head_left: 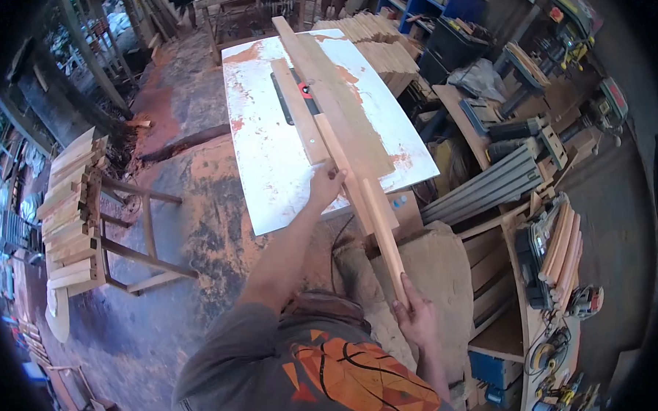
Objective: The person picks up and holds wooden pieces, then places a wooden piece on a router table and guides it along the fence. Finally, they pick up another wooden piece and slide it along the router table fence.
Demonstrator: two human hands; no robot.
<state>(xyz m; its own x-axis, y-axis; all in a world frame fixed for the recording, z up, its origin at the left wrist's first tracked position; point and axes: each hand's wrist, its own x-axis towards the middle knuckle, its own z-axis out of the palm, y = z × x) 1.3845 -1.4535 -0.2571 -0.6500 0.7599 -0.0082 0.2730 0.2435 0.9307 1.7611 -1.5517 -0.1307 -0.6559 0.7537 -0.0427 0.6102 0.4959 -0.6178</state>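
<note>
White tabletop [264,180]; tan strip [385,241]; grey shirt [229,357], orange-and-black basketball print [377,380].

Wood pcs [72,217] on stand [151,258], L; blk bin [449,57] nr blue shelf [465,4].

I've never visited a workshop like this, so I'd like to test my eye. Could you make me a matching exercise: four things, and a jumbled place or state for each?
Things:
1. Left hand
2. Right hand
3. White tabletop
4. Stacked wood pieces

Places and states:
A. streaked with reddish dust
B. gripping the near end of a wooden strip
C. on a wooden stand at the picture's left
D. fingers by the wood, over the tabletop

Right pairs: 1-D, 2-B, 3-A, 4-C
</note>
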